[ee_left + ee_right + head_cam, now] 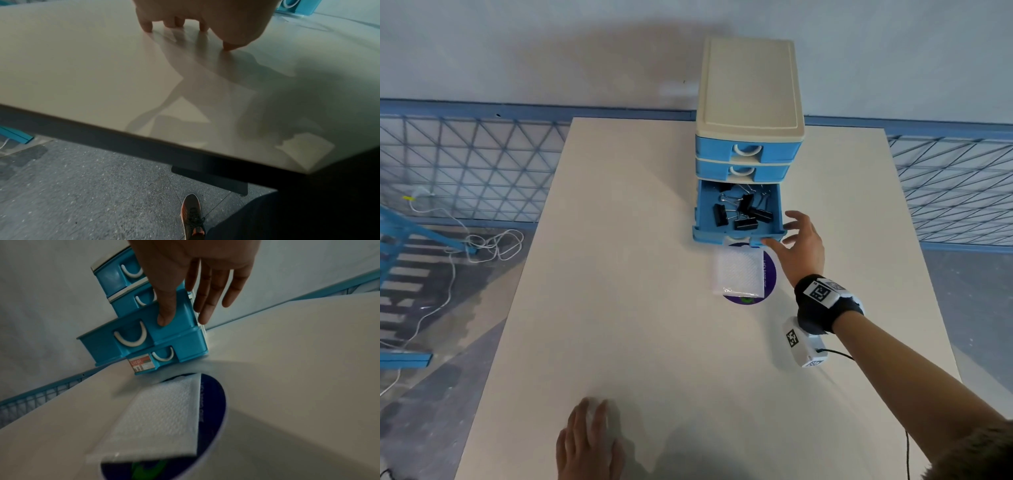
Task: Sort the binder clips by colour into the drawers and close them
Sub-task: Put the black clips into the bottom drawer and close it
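right hand fingers spread, thumb on open drawer front | left hand flat on table

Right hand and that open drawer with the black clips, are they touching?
Touching. In the right wrist view the right hand has its thumb tip flat on the open drawer front; the other fingers stretch past its side.

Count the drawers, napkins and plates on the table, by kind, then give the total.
Drawers: 4
Napkins: 1
Plates: 1
Total: 6
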